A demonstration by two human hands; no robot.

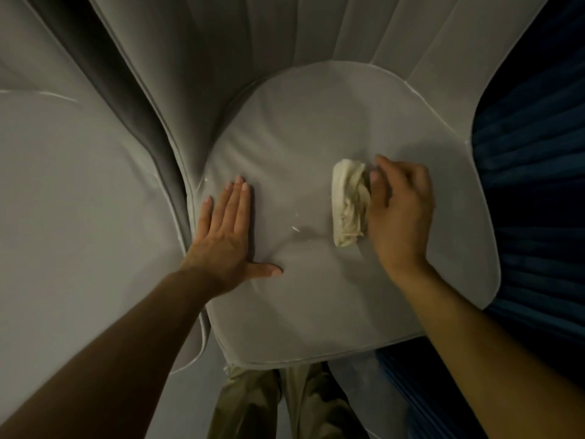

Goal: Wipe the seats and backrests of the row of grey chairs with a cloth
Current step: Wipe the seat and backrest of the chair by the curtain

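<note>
Your left hand (pixel 226 229) is lying flat, fingers straight and pointing to twelve o'clock, thumb spread toward three. Your right hand (pixel 400 213) is curling its fingers round the cloth (pixel 348 204), forearm reaching in from five o'clock.

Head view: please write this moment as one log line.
right hand: holds cloth on seat | left hand: flat on seat

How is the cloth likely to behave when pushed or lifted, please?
Probably floppy: the cloth is crumpled into soft folds in the right hand. It looks thin, so likely light. It likely slides easily, since the seat looks smooth.
</note>
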